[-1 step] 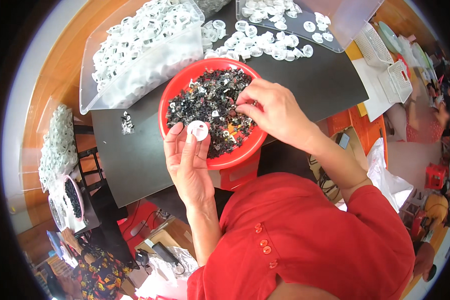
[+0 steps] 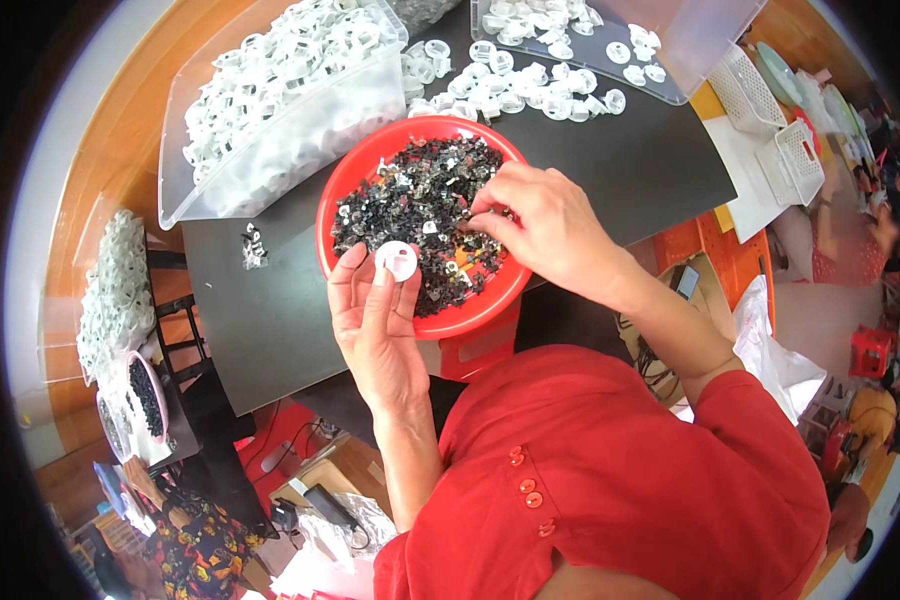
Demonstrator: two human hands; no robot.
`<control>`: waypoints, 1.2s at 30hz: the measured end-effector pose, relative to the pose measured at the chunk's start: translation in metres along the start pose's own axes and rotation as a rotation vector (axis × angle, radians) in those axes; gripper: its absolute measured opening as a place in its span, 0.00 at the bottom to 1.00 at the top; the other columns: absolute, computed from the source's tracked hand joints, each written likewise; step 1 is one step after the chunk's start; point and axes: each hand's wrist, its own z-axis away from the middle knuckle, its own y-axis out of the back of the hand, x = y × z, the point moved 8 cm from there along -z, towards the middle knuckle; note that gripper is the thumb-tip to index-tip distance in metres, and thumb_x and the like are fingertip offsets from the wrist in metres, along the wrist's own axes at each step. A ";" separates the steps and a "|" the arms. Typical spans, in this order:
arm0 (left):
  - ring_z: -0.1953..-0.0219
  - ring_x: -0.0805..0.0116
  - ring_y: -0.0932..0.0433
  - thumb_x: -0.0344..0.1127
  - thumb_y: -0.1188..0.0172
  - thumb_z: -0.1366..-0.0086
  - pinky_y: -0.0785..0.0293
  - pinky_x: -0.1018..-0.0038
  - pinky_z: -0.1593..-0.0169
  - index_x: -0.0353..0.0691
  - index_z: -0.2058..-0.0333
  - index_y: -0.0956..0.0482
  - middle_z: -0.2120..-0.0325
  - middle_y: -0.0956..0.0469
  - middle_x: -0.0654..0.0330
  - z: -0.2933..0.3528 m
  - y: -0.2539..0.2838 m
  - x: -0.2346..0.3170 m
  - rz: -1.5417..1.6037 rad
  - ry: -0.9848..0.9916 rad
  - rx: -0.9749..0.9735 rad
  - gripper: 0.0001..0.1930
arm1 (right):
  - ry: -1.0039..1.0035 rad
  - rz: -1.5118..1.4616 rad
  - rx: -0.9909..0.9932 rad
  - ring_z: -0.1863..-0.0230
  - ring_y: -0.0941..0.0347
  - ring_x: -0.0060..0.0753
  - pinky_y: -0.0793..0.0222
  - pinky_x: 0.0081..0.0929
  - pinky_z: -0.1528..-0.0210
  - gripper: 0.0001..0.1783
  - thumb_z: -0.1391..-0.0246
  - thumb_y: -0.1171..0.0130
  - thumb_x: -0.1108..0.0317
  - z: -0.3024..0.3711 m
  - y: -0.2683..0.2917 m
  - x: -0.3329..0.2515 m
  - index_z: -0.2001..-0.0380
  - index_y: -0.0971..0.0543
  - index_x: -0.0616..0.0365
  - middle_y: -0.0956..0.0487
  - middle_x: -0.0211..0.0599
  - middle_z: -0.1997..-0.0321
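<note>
My left hand (image 2: pixel 375 325) holds a round white plastic part (image 2: pixel 396 261) with a cut-out in its face, pinched between thumb and fingers over the near left rim of a red bowl (image 2: pixel 327 225). Small black parts (image 2: pixel 415 190) fill the bowl, mixed with some clear, white and reddish bits. Over the bowl's right side, my right hand (image 2: pixel 555 228) has thumb and fingertips drawn together down at the small parts. Whatever lies between those fingertips is too small or hidden to make out.
A clear plastic bin (image 2: pixel 270 165) heaped with white parts stands behind the bowl at left. Loose white parts (image 2: pixel 530 90) lie across the back of the dark table (image 2: pixel 280 330). Another clear bin (image 2: pixel 685 85) is at back right. At lower left sits another person (image 2: pixel 200 540).
My right hand's fingertips have shifted slightly among the small parts. The left hand and the white part stay in place.
</note>
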 end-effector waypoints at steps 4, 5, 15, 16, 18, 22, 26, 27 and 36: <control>0.52 0.64 0.23 0.25 0.44 0.36 0.25 0.70 0.48 0.36 0.49 0.30 0.55 0.27 0.57 0.002 -0.002 0.001 -0.047 -0.013 0.019 0.16 | -0.020 0.084 -0.055 0.67 0.26 0.40 0.37 0.38 0.65 0.09 0.56 0.34 0.65 0.001 -0.012 -0.005 0.75 0.24 0.54 0.25 0.33 0.72; 0.52 0.64 0.23 0.25 0.44 0.36 0.25 0.70 0.48 0.35 0.49 0.30 0.55 0.27 0.57 0.003 -0.002 0.001 -0.067 -0.021 0.018 0.16 | -0.007 0.105 -0.047 0.67 0.26 0.39 0.38 0.37 0.65 0.09 0.56 0.34 0.65 0.002 -0.012 -0.005 0.75 0.24 0.54 0.26 0.32 0.72; 0.55 0.69 0.23 0.30 0.45 0.33 0.24 0.73 0.51 0.34 0.55 0.25 0.57 0.23 0.56 0.005 -0.003 -0.008 -0.252 -0.050 -0.041 0.10 | -0.075 -0.116 -0.078 0.72 0.26 0.33 0.36 0.33 0.67 0.07 0.53 0.35 0.68 -0.003 -0.007 -0.001 0.75 0.23 0.58 0.25 0.33 0.76; 0.57 0.72 0.23 0.31 0.45 0.33 0.25 0.76 0.53 0.34 0.55 0.25 0.59 0.22 0.58 0.004 -0.007 -0.009 -0.291 -0.058 -0.074 0.10 | -0.201 -0.349 -0.129 0.73 0.27 0.27 0.35 0.29 0.69 0.06 0.51 0.36 0.69 -0.003 -0.007 0.002 0.73 0.22 0.59 0.24 0.31 0.76; 0.59 0.77 0.24 0.28 0.43 0.34 0.28 0.79 0.54 0.34 0.56 0.24 0.62 0.22 0.61 0.004 -0.016 -0.012 -0.387 -0.036 -0.100 0.09 | -0.327 -0.583 -0.179 0.75 0.28 0.21 0.34 0.24 0.71 0.05 0.49 0.37 0.70 0.001 -0.011 0.004 0.72 0.22 0.61 0.24 0.30 0.77; 0.63 0.79 0.26 0.29 0.42 0.35 0.29 0.81 0.58 0.35 0.57 0.24 0.64 0.23 0.64 0.004 -0.027 -0.011 -0.389 -0.074 -0.114 0.09 | -0.339 -0.762 -0.223 0.71 0.31 0.09 0.34 0.14 0.69 0.04 0.45 0.39 0.71 0.003 -0.016 -0.001 0.69 0.20 0.61 0.23 0.23 0.72; 0.65 0.79 0.25 0.31 0.41 0.35 0.29 0.81 0.61 0.35 0.54 0.25 0.64 0.22 0.62 0.001 -0.022 -0.006 -0.426 -0.143 -0.023 0.12 | -0.442 -1.048 -0.284 0.69 0.30 0.10 0.33 0.12 0.67 0.05 0.42 0.41 0.71 0.009 -0.032 0.001 0.68 0.21 0.63 0.23 0.24 0.69; 0.66 0.80 0.26 0.31 0.42 0.35 0.30 0.82 0.62 0.34 0.54 0.25 0.62 0.23 0.62 0.001 -0.023 -0.004 -0.454 -0.176 0.001 0.12 | -0.443 -1.050 -0.282 0.69 0.30 0.10 0.33 0.12 0.67 0.05 0.42 0.41 0.71 0.010 -0.032 0.001 0.68 0.21 0.63 0.23 0.24 0.69; 0.68 0.82 0.28 0.30 0.41 0.36 0.33 0.83 0.65 0.35 0.59 0.23 0.67 0.22 0.65 0.002 -0.026 -0.003 -0.500 -0.182 -0.061 0.08 | -0.427 -1.039 -0.271 0.69 0.30 0.10 0.33 0.12 0.66 0.05 0.41 0.42 0.72 0.008 -0.033 0.000 0.67 0.22 0.63 0.23 0.24 0.70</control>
